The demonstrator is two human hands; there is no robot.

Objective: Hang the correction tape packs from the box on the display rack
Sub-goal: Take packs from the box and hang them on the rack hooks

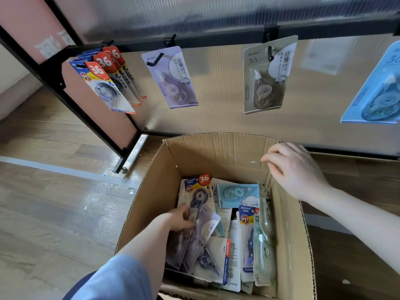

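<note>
An open cardboard box [151,204] stands on the floor, holding several correction tape packs. Inside it, my left hand [179,219] pinches purple packs [199,234] near the box's left side. My right hand [292,169] rests on the box's far right rim with curled fingers gripping the edge. Above, the black display rack [216,37] carries several blue-and-red "36" packs [104,83] on its left hook, a purple pack [171,76], a grey pack [266,76] and a blue pack [376,94] at the right edge.
The rack's black frame leg [121,156] slants down to the wooden floor left of the box. A translucent panel [216,16] backs the rack. Another cardboard sheet [357,169] lies to the right of the box.
</note>
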